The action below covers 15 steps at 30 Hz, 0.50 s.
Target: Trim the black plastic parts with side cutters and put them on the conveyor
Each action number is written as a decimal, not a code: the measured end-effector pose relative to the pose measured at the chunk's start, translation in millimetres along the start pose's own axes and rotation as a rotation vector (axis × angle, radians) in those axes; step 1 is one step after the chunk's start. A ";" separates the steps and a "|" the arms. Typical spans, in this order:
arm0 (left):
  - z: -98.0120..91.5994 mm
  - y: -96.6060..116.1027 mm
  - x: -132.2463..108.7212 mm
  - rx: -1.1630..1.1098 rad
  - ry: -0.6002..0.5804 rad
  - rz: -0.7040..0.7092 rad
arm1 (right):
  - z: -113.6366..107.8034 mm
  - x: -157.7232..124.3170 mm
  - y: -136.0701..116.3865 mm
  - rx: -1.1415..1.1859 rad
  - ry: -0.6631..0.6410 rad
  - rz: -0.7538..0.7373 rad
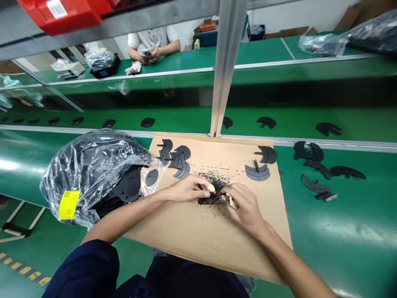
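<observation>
My left hand (pixel 192 188) is closed on the left end of a dark plastic piece (pixel 206 201), low over the cardboard. A pale yellow cover (pixel 211 188) sits on one of its fingertips. My right hand (pixel 246 205) is wrapped round a small shiny metal tool (pixel 223 198), whose tip meets the piece; most of the tool is hidden in the palm. Small black scraps (pixel 217 179) lie heaped and scattered just beyond my hands. Curved black plastic parts lie on the cardboard: a left cluster (pixel 180 159) and a right pair, one of them a ribbed part (pixel 257 172).
A clear plastic bag (pixel 89 161) of black discs stands left of the cardboard sheet (pixel 235 244). More black parts (pixel 313 165) lie at right. A metal post (pixel 225 70) rises behind the cardboard, before a green belt (pixel 182 120) carrying parts. Across it, a person (pixel 153 45) holds a phone.
</observation>
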<state>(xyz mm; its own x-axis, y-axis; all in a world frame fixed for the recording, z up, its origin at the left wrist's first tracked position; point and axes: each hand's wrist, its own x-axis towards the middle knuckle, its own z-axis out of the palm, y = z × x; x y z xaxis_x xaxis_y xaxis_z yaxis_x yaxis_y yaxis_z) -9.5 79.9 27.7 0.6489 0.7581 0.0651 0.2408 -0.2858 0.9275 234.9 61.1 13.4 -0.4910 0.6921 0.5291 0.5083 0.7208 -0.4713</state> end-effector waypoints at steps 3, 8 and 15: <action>-41.7 -2.4 19.0 0.287 0.029 0.047 | 0.8 -6.1 10.6 -0.144 0.046 0.051; -142.8 -30.5 59.9 0.792 0.358 -0.200 | -0.8 -18.6 21.6 -0.246 0.022 0.123; -197.3 -70.8 112.1 0.894 0.468 -0.441 | -2.4 -27.0 16.6 -0.262 -0.007 0.152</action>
<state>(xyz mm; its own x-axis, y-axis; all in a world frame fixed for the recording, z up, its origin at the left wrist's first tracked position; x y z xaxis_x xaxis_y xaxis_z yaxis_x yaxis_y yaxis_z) -96.2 300.8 42.0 0.0850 0.9911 0.1022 0.9423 -0.1133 0.3150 258.3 54.2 -7.0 -0.3994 0.7924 0.4611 0.7411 0.5751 -0.3464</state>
